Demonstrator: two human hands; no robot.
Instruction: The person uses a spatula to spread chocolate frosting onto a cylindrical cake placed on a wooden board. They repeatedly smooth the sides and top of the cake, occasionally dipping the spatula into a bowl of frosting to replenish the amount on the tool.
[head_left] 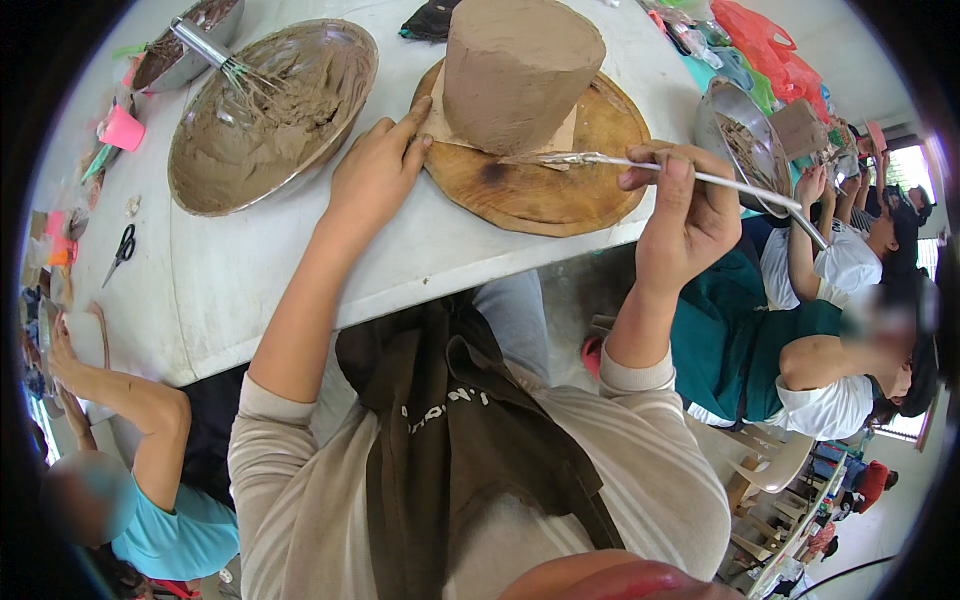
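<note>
A tall round cake [522, 75] coated in smooth brown frosting stands on a square of tan cardboard [440, 126], on a round wooden board [500, 195]. My left hand [375, 165] lies at the board's left side, its forefinger and thumb stretched out against the cardboard and board edge. In my right hand [690, 210], pinched between thumb and fingers, is a thin spatula [610, 160] with a long pale handle. Its frosting-smeared tip points left, at the foot of the cake's near side. Whether the tip touches the cake I cannot tell.
To the left sits a metal bowl [345, 120] of brown frosting with a whisk [210, 48] in it. Scissors [121, 250] and a pink cup [122, 130] lie farther left. Another bowl [712, 105] stands right, near plastic bags [770, 50]. Other people work on both sides.
</note>
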